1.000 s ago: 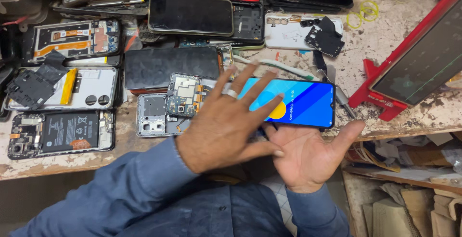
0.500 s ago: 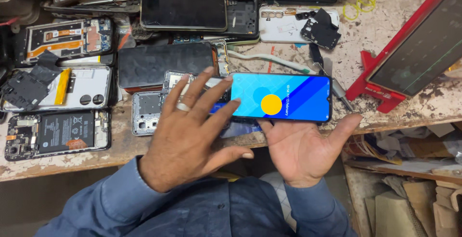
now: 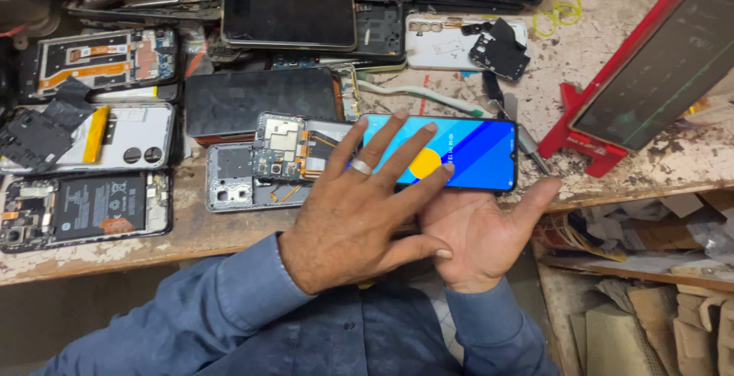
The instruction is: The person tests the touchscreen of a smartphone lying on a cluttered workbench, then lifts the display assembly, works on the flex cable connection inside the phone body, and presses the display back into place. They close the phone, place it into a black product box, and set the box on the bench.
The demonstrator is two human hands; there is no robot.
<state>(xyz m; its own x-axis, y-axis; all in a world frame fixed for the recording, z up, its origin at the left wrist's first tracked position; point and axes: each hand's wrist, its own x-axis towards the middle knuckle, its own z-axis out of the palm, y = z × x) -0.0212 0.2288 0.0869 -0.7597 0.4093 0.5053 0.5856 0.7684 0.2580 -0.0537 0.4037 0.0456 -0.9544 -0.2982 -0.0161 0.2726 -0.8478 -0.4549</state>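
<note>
A phone [image 3: 478, 154] with a lit blue screen and a yellow circle lies flat at the bench's front edge. My right hand [image 3: 478, 242] is palm up under it, its fingers hidden beneath the phone and the thumb sticking out at the right. My left hand [image 3: 348, 227], with a silver ring [image 3: 360, 166] on one finger, is spread palm down. Its fingertips rest on the left half of the screen and reach the yellow circle. Both arms wear blue sleeves.
An opened phone frame with a bare circuit board [image 3: 279, 154] lies just left of the lit phone. A dark screen panel [image 3: 260, 101], a battery-backed phone [image 3: 84, 208] and other phone shells crowd the worn bench [image 3: 153, 250]. A red stand holding a screen [image 3: 650, 63] is at the right, with paper scraps [image 3: 650, 322] below.
My left hand pulled back to the phone's left edge, then slid right again, so its fingers now lie over the screen. The phone and my right hand stayed about where they were.
</note>
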